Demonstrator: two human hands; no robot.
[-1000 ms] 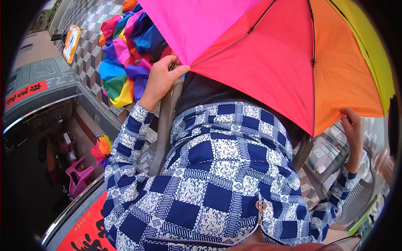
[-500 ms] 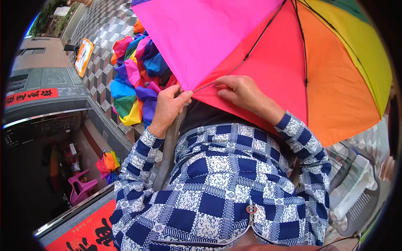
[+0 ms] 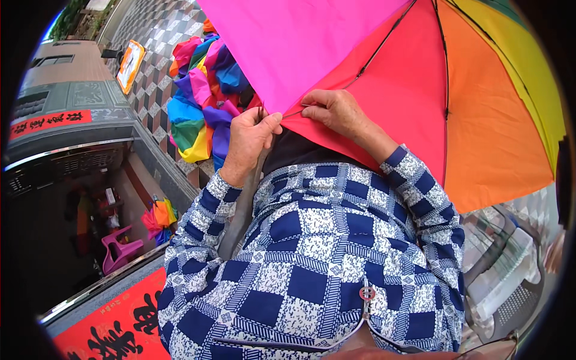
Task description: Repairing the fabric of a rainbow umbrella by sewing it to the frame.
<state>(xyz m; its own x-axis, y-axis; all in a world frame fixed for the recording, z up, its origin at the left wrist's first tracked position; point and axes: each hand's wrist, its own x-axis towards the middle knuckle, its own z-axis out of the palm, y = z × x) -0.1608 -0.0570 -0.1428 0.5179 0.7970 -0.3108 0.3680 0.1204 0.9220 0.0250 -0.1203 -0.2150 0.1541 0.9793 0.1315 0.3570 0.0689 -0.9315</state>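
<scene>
An open rainbow umbrella (image 3: 456,102) fills the upper right of the view, its pink, red, orange and yellow panels stretched over dark ribs and held close before the chest. A heap of further rainbow umbrellas (image 3: 201,99) lies on the tiled pavement to the upper left, well apart from the hands. At the canopy's lower edge, where pink meets red, both hands are engaged. The left hand (image 3: 249,141) is closed, thumb pressed against the curled fingers, gripping what appears to be a rib end at the hem. The right hand (image 3: 339,111) is set just beside it, fingers drawn together and pinching the red fabric edge. It is judged that the hem should be kept taut between the two grips and the rib tip held steady, so that the fabric is seated squarely without tearing.
</scene>
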